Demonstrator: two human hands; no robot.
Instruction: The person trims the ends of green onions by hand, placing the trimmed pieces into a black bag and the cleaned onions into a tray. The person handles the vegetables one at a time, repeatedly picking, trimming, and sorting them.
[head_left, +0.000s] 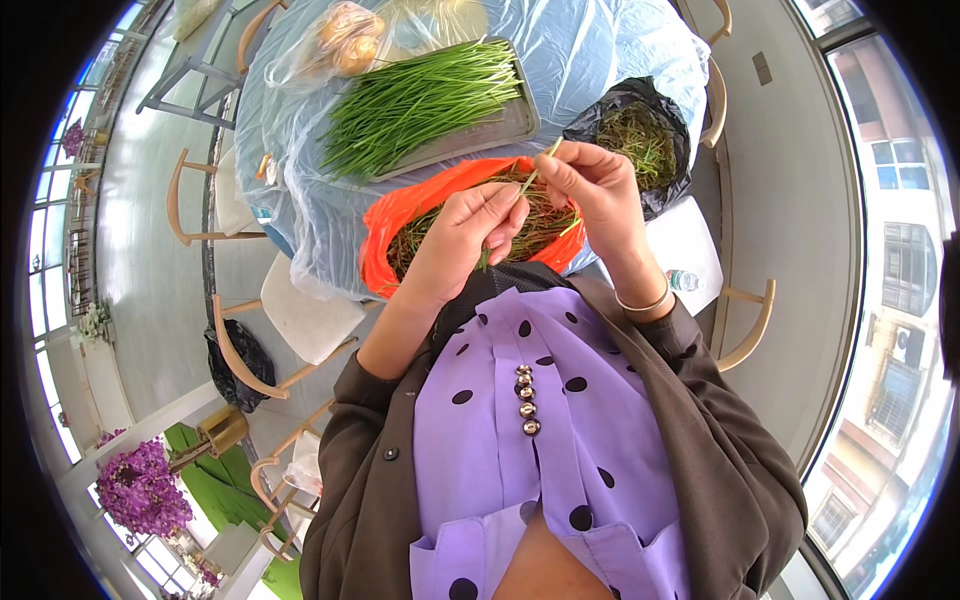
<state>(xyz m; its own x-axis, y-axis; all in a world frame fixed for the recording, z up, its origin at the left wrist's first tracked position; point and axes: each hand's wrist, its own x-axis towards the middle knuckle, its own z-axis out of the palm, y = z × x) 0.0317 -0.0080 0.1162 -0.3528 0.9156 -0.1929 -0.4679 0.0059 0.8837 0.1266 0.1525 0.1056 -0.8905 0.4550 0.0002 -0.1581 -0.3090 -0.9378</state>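
Note:
Between my two hands runs a thin green stalk (530, 180), like a chive stem. My left hand (480, 225) pinches its lower part, and my right hand (589, 184) grips it near the upper end between thumb and forefinger. Both hands are above an orange plastic bag (420, 196) whose mouth gapes, showing a heap of brownish-green stalks (420, 240). Behind the bag lies a pile of long green chives (427, 101) on a grey metal tray (510, 124), tips hanging over its left side.
A black plastic bag (574, 124) with plant scraps (637, 146) stands right of my right hand. A clear bag of round yellowish items (351, 39) lies at the back left. Plastic sheeting (289, 195) covers the round table. Chairs (311, 315) surround it; a bottle (682, 280) rests on the right seat.

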